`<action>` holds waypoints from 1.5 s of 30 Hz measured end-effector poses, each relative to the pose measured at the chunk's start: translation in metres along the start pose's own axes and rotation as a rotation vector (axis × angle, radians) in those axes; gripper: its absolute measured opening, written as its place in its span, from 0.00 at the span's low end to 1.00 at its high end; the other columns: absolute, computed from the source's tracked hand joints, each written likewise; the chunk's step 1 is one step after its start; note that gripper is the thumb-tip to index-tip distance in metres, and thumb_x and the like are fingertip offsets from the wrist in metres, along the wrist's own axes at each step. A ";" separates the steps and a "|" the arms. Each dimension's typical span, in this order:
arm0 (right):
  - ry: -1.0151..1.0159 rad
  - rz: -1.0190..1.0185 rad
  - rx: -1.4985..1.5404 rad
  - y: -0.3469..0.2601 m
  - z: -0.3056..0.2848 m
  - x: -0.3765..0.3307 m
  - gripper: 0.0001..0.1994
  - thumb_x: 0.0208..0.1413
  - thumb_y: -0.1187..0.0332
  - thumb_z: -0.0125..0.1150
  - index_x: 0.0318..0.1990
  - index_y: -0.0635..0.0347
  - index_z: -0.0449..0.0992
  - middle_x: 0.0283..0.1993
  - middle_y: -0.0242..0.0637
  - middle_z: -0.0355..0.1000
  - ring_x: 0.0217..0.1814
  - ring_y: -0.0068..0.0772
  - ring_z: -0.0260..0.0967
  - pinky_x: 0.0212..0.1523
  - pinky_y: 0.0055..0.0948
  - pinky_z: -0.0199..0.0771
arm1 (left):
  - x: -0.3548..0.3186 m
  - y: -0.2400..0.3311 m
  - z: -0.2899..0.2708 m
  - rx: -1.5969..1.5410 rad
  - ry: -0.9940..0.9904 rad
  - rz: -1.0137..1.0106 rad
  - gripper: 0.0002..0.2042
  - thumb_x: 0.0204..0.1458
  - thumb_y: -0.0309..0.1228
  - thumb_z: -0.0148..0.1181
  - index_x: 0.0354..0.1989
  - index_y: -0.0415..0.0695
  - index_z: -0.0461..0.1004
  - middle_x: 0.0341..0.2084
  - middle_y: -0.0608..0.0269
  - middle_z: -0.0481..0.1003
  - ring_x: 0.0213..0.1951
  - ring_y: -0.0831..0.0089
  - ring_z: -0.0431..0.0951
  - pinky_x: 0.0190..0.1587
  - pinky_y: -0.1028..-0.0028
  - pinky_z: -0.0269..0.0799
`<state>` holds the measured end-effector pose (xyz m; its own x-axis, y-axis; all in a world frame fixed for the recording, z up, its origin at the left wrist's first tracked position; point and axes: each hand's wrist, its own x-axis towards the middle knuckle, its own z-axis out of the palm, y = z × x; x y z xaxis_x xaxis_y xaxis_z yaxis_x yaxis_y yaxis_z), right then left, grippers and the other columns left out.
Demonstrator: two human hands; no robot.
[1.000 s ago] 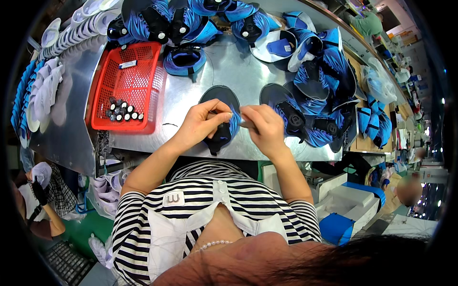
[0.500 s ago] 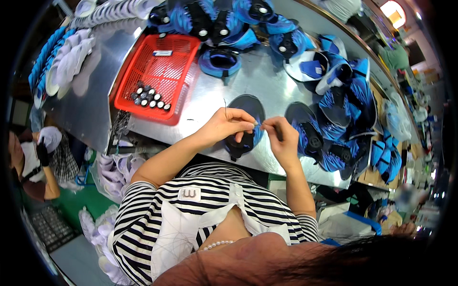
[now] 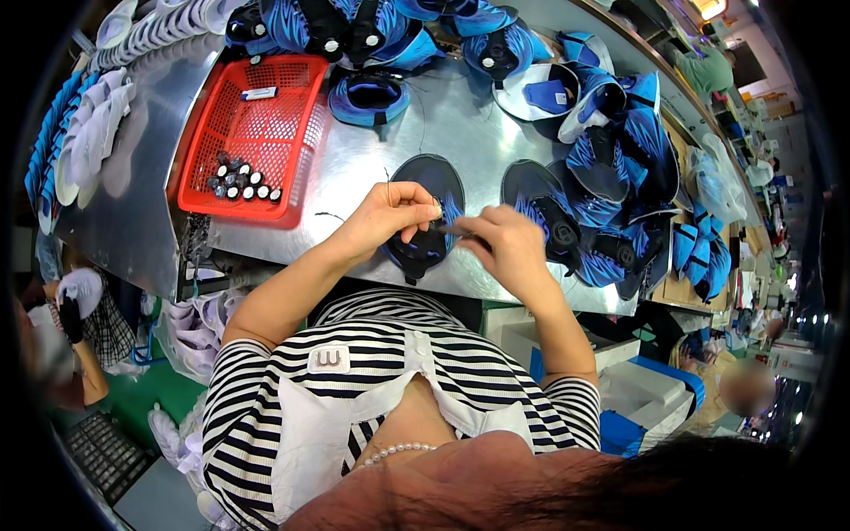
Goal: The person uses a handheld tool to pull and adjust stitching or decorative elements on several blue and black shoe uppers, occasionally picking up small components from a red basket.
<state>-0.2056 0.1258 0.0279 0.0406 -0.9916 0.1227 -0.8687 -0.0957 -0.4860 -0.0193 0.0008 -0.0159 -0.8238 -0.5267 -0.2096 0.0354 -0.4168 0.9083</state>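
My left hand point(image 3: 390, 214) is closed in a pinch above a blue and black shoe upper point(image 3: 431, 177) lying on the metal table. A thin dark thread point(image 3: 388, 180) arches up from that hand, and what sits at its fingertips is too small to make out fully. My right hand point(image 3: 509, 241) is closed on a small dark slender tool point(image 3: 457, 230), its tip reaching toward the left fingertips. Motion blurs the tool and the right fingers, so its kind does not show. To the right of this upper lies a second blue and black shoe upper point(image 3: 542, 208), near my right hand.
A red plastic basket point(image 3: 305, 133) at the left holds several small black-and-white round pieces point(image 3: 241, 180) and a white marker-like stick point(image 3: 259, 93). More blue uppers point(image 3: 370, 96) crowd the far edge and right side. White shoe parts point(image 3: 97, 133) stand in rows at left. Another person point(image 3: 75, 323) is at lower left.
My right hand has gone from a pinch close to the left fingertips to holding a dark slender tool there. The whole view has shifted, moving the table leftward and slightly up in the picture.
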 end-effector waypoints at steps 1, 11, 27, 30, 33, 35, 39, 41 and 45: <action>-0.111 0.057 0.183 0.000 0.001 -0.001 0.17 0.45 0.63 0.69 0.44 0.57 0.78 0.29 0.33 0.69 0.32 0.39 0.66 0.33 0.35 0.67 | 0.001 -0.001 0.000 0.019 -0.025 -0.012 0.06 0.54 0.30 0.61 0.32 0.40 0.76 0.23 0.69 0.73 0.20 0.86 0.67 0.24 0.85 0.61; 0.089 0.093 -0.083 0.002 0.006 -0.004 0.24 0.47 0.63 0.67 0.55 0.47 0.75 0.32 0.35 0.69 0.36 0.39 0.66 0.36 0.36 0.66 | 0.000 -0.008 0.027 0.752 0.241 0.411 0.05 0.53 0.25 0.60 0.29 0.36 0.73 0.22 0.70 0.70 0.20 0.87 0.65 0.22 0.81 0.59; 0.490 -0.182 -0.359 0.055 -0.033 -0.027 0.10 0.44 0.73 0.63 0.36 0.57 0.74 0.27 0.35 0.65 0.31 0.37 0.65 0.32 0.33 0.62 | -0.022 0.080 0.018 1.347 0.021 1.089 0.05 0.44 0.24 0.61 0.30 0.45 0.75 0.15 0.63 0.65 0.20 0.66 0.67 0.25 0.67 0.61; 0.666 0.114 -0.211 0.090 -0.049 -0.053 0.11 0.48 0.76 0.61 0.41 0.60 0.75 0.33 0.40 0.70 0.36 0.45 0.66 0.39 0.36 0.66 | 0.010 0.129 -0.006 1.468 0.384 1.520 0.10 0.36 0.22 0.60 0.31 0.46 0.75 0.16 0.65 0.65 0.20 0.66 0.67 0.25 0.67 0.60; 0.703 0.373 -0.304 0.124 -0.042 -0.093 0.08 0.52 0.74 0.60 0.41 0.63 0.75 0.36 0.42 0.69 0.42 0.46 0.67 0.43 0.36 0.67 | 0.061 0.175 -0.041 1.523 0.512 1.702 0.06 0.45 0.24 0.62 0.33 0.45 0.76 0.23 0.64 0.71 0.28 0.63 0.72 0.32 0.67 0.67; 0.674 0.398 -0.157 0.136 -0.022 -0.104 0.09 0.53 0.73 0.60 0.41 0.63 0.76 0.38 0.42 0.69 0.43 0.45 0.67 0.44 0.35 0.67 | 0.092 0.196 -0.067 1.662 0.627 1.632 0.07 0.49 0.27 0.61 0.37 0.45 0.76 0.30 0.63 0.74 0.35 0.62 0.74 0.39 0.67 0.68; 0.507 0.334 -0.025 0.101 0.011 -0.076 0.11 0.54 0.70 0.61 0.43 0.64 0.77 0.41 0.41 0.64 0.43 0.40 0.67 0.43 0.30 0.68 | 0.139 0.172 -0.153 1.983 0.799 0.851 0.22 0.47 0.28 0.63 0.54 0.47 0.71 0.53 0.58 0.69 0.54 0.59 0.69 0.53 0.59 0.63; 0.363 0.349 0.217 0.084 0.009 -0.064 0.11 0.54 0.70 0.62 0.44 0.64 0.75 0.44 0.43 0.65 0.41 0.44 0.69 0.42 0.32 0.69 | 0.130 0.155 -0.121 2.000 0.740 0.753 0.25 0.46 0.30 0.64 0.56 0.48 0.69 0.58 0.57 0.66 0.59 0.57 0.64 0.57 0.56 0.59; 0.411 0.135 -0.195 0.133 0.006 -0.007 0.23 0.51 0.77 0.57 0.57 0.61 0.65 0.57 0.51 0.63 0.48 0.58 0.70 0.44 0.40 0.73 | 0.079 0.116 -0.044 1.756 0.254 0.921 0.31 0.39 0.35 0.70 0.55 0.44 0.69 0.54 0.50 0.67 0.57 0.52 0.65 0.58 0.57 0.60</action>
<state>-0.3183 0.1196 -0.0432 -0.2435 -0.8737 0.4211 -0.9308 0.0885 -0.3547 -0.0555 -0.1220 0.0563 -0.7955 -0.2582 0.5481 -0.2976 0.9545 0.0178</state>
